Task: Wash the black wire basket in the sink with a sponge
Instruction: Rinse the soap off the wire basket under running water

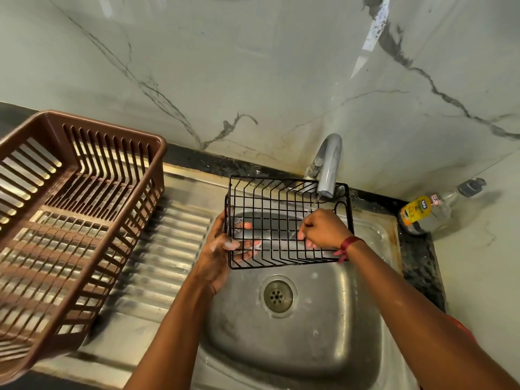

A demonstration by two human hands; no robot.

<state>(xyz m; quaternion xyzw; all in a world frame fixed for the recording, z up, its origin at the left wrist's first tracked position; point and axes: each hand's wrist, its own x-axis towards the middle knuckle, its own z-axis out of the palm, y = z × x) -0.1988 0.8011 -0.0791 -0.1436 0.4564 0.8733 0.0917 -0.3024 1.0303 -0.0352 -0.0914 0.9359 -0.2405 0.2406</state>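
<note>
Black wire basket (277,218) held over sink (323,333); left hand (216,249) grips left edge, right hand (323,228) pinches wires inside.

Glossy veined marble wall (281,66), dark countertop (416,263)

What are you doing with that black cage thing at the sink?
A person is washing a black wire basket over the steel sink. Their soapy left hand grips its left end, and their right hand, reaching inside, curls its fingers onto the wires. A thin stream of water runs from the tap onto the basket by the right hand. No sponge is in view. A brown plastic rack sits on the draining board to the left.
</note>
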